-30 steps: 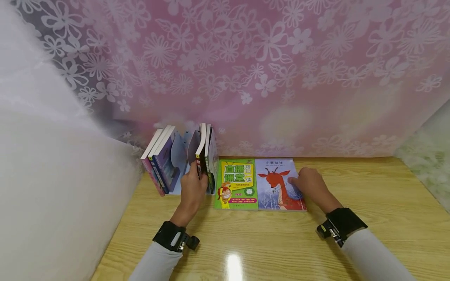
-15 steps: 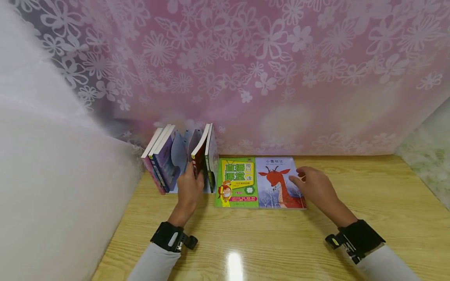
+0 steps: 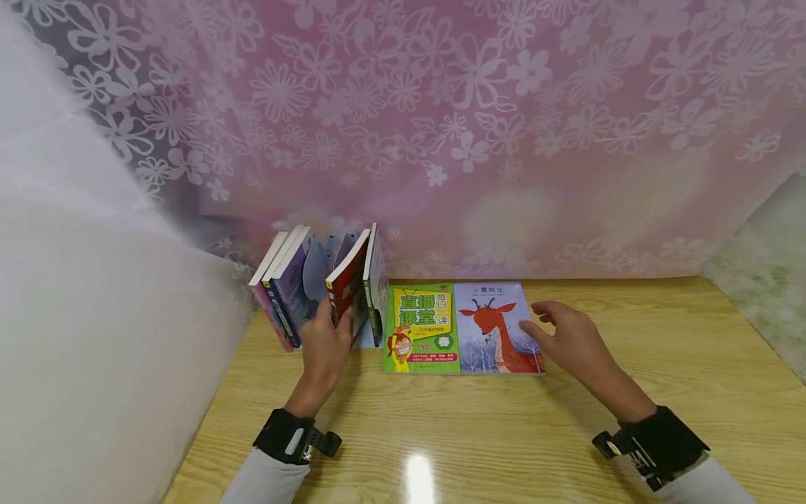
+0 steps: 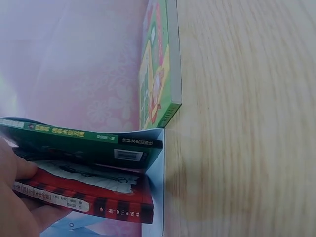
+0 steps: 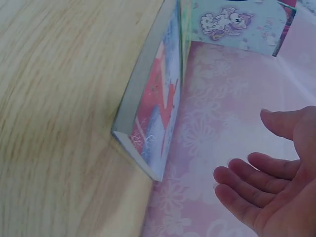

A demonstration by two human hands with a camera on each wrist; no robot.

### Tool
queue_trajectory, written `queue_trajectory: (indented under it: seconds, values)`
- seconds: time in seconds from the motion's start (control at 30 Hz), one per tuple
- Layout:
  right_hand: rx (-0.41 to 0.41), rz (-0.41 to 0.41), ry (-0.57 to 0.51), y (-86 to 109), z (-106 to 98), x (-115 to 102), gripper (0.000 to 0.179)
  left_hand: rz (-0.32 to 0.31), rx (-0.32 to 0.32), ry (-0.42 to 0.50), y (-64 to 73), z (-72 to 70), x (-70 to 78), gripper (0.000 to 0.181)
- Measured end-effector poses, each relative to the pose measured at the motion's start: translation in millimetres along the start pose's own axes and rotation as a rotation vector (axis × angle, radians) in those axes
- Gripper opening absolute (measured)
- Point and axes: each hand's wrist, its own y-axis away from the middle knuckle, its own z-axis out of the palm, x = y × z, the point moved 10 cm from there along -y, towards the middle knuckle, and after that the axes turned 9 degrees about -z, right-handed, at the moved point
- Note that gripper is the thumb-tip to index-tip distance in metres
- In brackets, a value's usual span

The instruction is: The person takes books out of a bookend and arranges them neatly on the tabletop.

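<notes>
My left hand [image 3: 324, 350] grips a red paperback book [image 3: 348, 281] by its spine, thumb on one cover and fingers on the other. The book stands tilted to the left on a pale blue book rack [image 3: 315, 269]. Just right of it is a thin dark-green book [image 4: 98, 143], upright against the rack's end panel, which shows a unicorn [image 5: 232, 24] in the right wrist view. My right hand [image 3: 573, 343], fingers loosely bent and holding nothing, hovers beside the right edge of a blue book with a red deer [image 3: 500, 336] on its cover.
Several books [image 3: 288, 280] lean together at the rack's left end. A green and yellow book [image 3: 422, 336] lies flat between the rack and the deer book. The wooden table [image 3: 478, 434] meets a pink floral cloth [image 3: 453, 175] at the back and a white cloth [image 3: 126, 336] on the left.
My left hand has shifted left and tilted the red book away from the green one, widening a gap between them. My right hand has come off the deer book's edge, moving slightly right.
</notes>
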Motion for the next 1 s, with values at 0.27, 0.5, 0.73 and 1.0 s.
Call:
queue_trajectory:
  seconds: [0.27, 0.5, 0.73, 1.0]
  values:
    - [-0.072, 0.026, -0.076, 4.3, 3, -9, 0.057, 0.023, 0.039, -0.052, 11.6, -18.3, 1.0, 0.027]
    - [-0.076, -0.007, -0.182, 6.6, 3, -24, 0.055, 0.042, 0.036, -0.057, 24.0, -38.1, 2.3, 0.033]
    - [-0.088, -0.009, -0.24, 8.7, 3, -35, 0.057, 0.085, 0.067, -0.069, 30.9, -58.7, 10.6, 0.028]
    - [-0.09, -0.061, -0.313, 8.9, 1, -53, 0.06, 0.065, 0.043, -0.056, 33.4, -68.9, 15.0, 0.028]
